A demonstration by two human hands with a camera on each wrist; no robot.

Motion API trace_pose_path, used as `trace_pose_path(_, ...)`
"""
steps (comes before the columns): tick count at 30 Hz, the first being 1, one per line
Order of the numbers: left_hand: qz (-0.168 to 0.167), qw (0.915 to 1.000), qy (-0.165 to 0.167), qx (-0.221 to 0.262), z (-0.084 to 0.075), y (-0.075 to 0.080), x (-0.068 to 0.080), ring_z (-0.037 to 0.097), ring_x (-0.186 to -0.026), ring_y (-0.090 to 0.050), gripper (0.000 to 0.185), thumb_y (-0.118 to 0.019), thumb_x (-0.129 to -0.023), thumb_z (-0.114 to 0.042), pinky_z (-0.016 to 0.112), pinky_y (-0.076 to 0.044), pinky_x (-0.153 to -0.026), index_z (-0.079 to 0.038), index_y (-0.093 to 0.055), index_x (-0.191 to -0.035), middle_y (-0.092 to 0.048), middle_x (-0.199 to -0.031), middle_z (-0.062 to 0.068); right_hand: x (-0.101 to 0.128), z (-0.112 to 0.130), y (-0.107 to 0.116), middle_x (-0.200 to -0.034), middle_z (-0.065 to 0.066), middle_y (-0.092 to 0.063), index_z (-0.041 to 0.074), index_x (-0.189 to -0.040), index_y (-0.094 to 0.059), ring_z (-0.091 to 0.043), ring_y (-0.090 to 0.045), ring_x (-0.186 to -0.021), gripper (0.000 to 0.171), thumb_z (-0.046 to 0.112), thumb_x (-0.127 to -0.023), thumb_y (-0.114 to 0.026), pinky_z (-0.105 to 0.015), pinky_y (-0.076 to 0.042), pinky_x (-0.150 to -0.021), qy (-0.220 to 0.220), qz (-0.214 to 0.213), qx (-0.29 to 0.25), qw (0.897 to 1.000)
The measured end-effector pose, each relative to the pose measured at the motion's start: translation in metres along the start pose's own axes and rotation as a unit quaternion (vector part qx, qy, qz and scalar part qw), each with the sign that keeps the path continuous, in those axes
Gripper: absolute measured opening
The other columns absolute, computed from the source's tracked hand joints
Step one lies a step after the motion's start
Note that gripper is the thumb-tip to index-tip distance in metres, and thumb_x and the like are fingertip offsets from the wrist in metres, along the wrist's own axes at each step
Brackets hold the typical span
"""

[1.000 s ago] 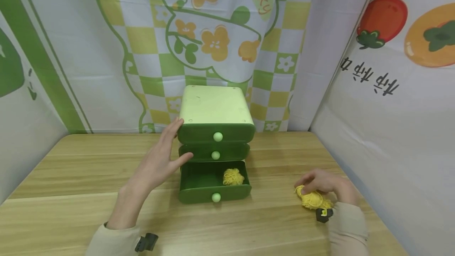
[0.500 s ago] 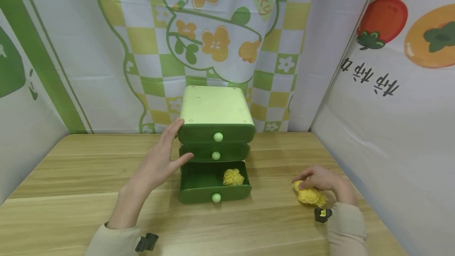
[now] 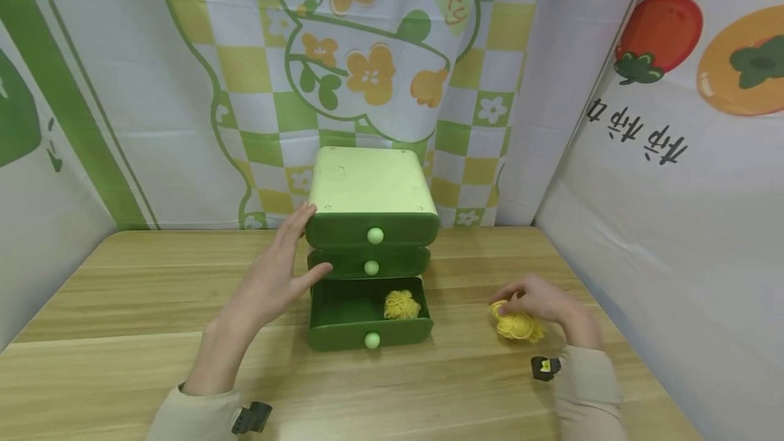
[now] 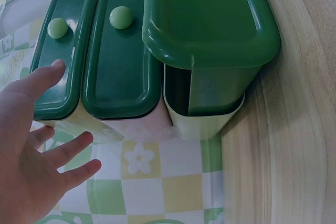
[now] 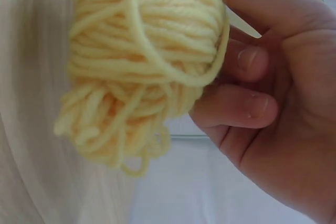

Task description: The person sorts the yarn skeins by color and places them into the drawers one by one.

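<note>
A small green drawer cabinet stands on the table, its bottom drawer pulled out. Inside that drawer, on its right side, lies a yellow ball of yarn. My left hand rests against the cabinet's left side with fingers spread and thumb across the front of the middle drawer. To the right of the cabinet, my right hand holds a second yellow skein of yarn, pinched at its left end. In the right wrist view the yarn shows wound strands and loose loops.
The top drawer is closed, with a round pale green knob. Behind the wooden table hangs a checked, flowered curtain. A white printed cloth borders the table on the right.
My right hand has moved left and a little away from me, carrying the skein of yarn toward the cabinet. My left hand and the drawers have stayed put.
</note>
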State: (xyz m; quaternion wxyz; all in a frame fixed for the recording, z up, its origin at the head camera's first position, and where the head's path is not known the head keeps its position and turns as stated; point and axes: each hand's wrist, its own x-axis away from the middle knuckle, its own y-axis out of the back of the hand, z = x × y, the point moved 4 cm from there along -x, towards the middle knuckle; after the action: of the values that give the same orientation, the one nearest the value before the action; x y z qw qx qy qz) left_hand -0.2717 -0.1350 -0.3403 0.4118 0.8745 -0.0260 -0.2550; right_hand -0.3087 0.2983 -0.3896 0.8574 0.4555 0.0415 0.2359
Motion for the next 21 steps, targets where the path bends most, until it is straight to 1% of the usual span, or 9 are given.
trace_pose_path(5,0.002,1.0000,0.001,-0.004,0.000,0.001,0.001,0.043,-0.142,-0.037,0.093,-0.069,-0.094,-0.034,0.067,-0.035,-0.110,-0.030,-0.004,-0.161,-0.009,-0.168,0.007,-0.003,0.008,0.001,-0.114,-0.009,-0.073,0.009,-0.112,-0.076,-0.015,-0.061,-0.094,0.028,0.024,-0.088,-0.073,-0.029,-0.049,-0.080,0.022,-0.010,0.014,1.000)
trace_pose_path(8,0.004,1.0000,0.001,-0.005,0.000,0.001,0.001,0.043,-0.142,-0.037,0.094,-0.070,-0.094,-0.033,0.067,-0.035,-0.110,-0.030,-0.003,-0.161,-0.008,-0.168,0.006,-0.005,0.013,0.000,-0.117,-0.008,-0.072,0.010,-0.113,-0.076,-0.015,-0.060,-0.093,0.028,0.025,-0.089,-0.072,-0.030,-0.050,-0.081,0.019,-0.013,0.010,1.000)
trace_pose_path(10,0.005,1.0000,0.002,-0.004,0.000,0.001,0.001,0.043,-0.142,-0.038,0.095,-0.070,-0.094,-0.033,0.067,-0.035,-0.109,-0.030,-0.003,-0.161,-0.008,-0.168,0.006,-0.006,0.016,0.000,-0.119,-0.007,-0.071,0.011,-0.115,-0.075,-0.016,-0.061,-0.096,0.029,0.026,-0.090,-0.071,-0.032,-0.050,-0.083,0.020,-0.016,0.007,1.000)
trace_pose_path(12,0.005,1.0000,0.002,-0.003,-0.001,0.002,0.001,0.042,-0.142,-0.038,0.095,-0.070,-0.093,-0.032,0.067,-0.035,-0.110,-0.030,-0.003,-0.161,-0.008,-0.168,0.005,-0.008,0.019,-0.002,-0.121,-0.007,-0.071,0.012,-0.116,-0.075,-0.015,-0.062,-0.096,0.029,0.026,-0.091,-0.071,-0.032,-0.051,-0.082,0.021,-0.020,0.005,1.000)
trace_pose_path(14,0.004,1.0000,0.000,-0.003,0.000,0.001,0.001,0.042,-0.142,-0.038,0.095,-0.070,-0.093,-0.032,0.067,-0.034,-0.110,-0.030,-0.003,-0.161,-0.008,-0.168,0.006,-0.010,0.021,-0.004,-0.117,-0.006,-0.072,0.013,-0.116,-0.074,-0.013,-0.061,-0.084,0.029,0.026,-0.091,-0.071,-0.028,-0.052,-0.070,0.021,-0.021,0.000,1.000)
trace_pose_path(17,0.003,1.0000,-0.001,-0.004,-0.001,0.001,0.001,0.043,-0.142,-0.037,0.095,-0.070,-0.093,-0.032,0.067,-0.035,-0.110,-0.030,-0.003,-0.161,-0.008,-0.168,0.005,-0.012,0.025,-0.007,-0.108,-0.005,-0.073,0.013,-0.118,-0.074,-0.008,-0.052,-0.062,0.029,0.025,-0.092,-0.071,-0.023,-0.047,-0.051,0.019,-0.022,-0.014,0.999)
trace_pose_path(19,0.003,1.0000,-0.002,-0.005,-0.001,0.001,0.001,0.043,-0.142,-0.038,0.095,-0.070,-0.093,-0.032,0.067,-0.035,-0.109,-0.030,-0.003,-0.161,-0.008,-0.168,0.006,-0.014,0.028,-0.008,-0.102,-0.004,-0.072,0.014,-0.118,-0.073,-0.007,-0.045,-0.053,0.029,0.025,-0.092,-0.070,-0.022,-0.042,-0.044,0.017,-0.021,-0.021,0.999)
trace_pose_path(21,0.003,1.0000,-0.002,-0.005,-0.001,0.001,0.001,0.042,-0.141,-0.039,0.095,-0.070,-0.094,-0.033,0.067,-0.036,-0.108,-0.030,-0.003,-0.161,-0.008,-0.168,0.006,-0.014,0.032,-0.009,-0.094,-0.003,-0.072,0.014,-0.119,-0.073,-0.006,-0.043,-0.051,0.029,0.025,-0.092,-0.070,-0.022,-0.041,-0.042,0.019,-0.023,-0.025,0.999)
